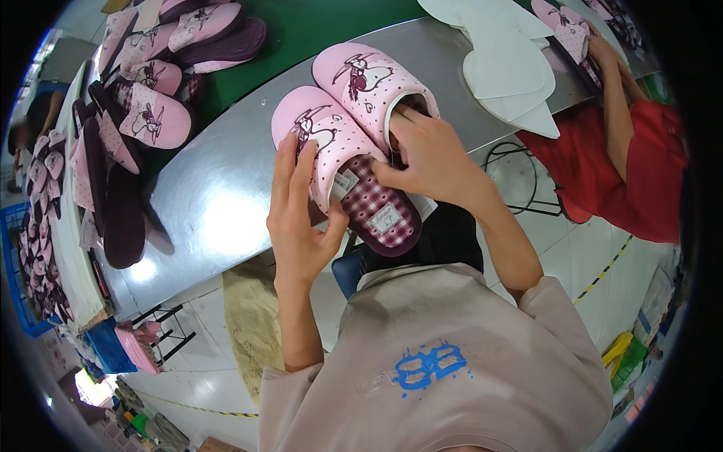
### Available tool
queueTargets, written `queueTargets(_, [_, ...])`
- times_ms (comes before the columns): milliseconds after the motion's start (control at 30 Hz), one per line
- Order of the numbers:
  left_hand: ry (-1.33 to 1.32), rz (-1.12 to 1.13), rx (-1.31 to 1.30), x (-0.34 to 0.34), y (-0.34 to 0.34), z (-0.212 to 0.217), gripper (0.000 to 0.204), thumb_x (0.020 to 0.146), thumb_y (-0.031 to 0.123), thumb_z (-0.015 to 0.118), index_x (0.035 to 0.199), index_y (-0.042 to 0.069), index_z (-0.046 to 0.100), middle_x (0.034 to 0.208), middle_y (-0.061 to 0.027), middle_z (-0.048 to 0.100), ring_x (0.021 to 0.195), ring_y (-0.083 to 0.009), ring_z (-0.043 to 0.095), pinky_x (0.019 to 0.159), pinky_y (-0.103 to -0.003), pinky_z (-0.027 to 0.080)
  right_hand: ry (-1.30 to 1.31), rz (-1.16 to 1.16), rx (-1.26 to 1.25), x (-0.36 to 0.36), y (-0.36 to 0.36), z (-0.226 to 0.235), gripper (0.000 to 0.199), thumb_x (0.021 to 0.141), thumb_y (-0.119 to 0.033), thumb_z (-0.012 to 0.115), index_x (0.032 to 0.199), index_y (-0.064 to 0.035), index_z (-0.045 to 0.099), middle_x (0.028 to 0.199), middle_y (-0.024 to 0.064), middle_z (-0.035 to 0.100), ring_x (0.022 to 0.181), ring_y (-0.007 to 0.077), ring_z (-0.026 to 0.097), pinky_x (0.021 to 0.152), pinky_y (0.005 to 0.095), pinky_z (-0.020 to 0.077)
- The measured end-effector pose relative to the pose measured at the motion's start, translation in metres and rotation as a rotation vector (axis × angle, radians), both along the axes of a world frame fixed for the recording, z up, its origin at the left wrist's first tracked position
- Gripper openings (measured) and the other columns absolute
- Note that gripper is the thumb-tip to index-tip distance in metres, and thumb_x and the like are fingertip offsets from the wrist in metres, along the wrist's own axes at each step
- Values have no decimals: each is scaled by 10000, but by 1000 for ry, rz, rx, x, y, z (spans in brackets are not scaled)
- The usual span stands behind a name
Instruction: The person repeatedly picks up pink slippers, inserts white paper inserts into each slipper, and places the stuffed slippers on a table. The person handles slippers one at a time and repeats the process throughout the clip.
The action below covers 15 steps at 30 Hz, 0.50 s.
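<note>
A pair of pink slippers with dark dots and a printed cartoon figure lies side by side on the metal table, toes pointing away. My left hand (pixel 295 215) grips the left slipper (pixel 320 113) from its outer side, fingers over the upper and thumb by the opening. Its plaid insole (pixel 369 200) shows, with a white label on the heel. My right hand (pixel 437 154) has its fingers inside the opening of the right slipper (pixel 376 64), and its thumb reaches toward the left slipper's inner edge. The right fingertips are hidden inside the slipper.
More pink slippers (pixel 158 117) are piled along the left, some on a green surface (pixel 290 38). White sole-shaped sheets (pixel 508 71) lie on the metal table (pixel 199 203) to the right. Beyond them a person in red (pixel 655 166) handles another slipper (pixel 568 38).
</note>
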<state>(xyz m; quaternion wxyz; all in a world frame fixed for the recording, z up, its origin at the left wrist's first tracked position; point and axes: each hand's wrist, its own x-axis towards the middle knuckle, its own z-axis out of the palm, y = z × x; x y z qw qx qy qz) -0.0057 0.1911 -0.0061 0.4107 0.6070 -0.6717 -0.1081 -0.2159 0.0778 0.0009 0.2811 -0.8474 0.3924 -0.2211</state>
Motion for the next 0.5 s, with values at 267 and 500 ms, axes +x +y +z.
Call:
queueTargets(267, [98, -5, -9, 2, 2, -8, 736, 801, 44, 728, 1516, 29, 556, 1612, -255, 481, 1452, -443, 527, 1105, -462, 522, -247, -1, 131, -14, 3, -4, 229, 937, -200, 709, 978, 18, 653, 887, 154, 627, 710, 304, 619, 654, 395, 493])
queueTargets(500, [96, 4, 3, -2, 3, -5, 706, 872, 79, 724, 1546, 25, 520, 1628, -242, 473, 1481, -388, 501, 1185, -446, 426, -168, -105, -28, -4, -2, -15, 231, 992, -208, 665, 975, 22, 679, 869, 221, 667, 774, 421, 636, 684, 476, 493])
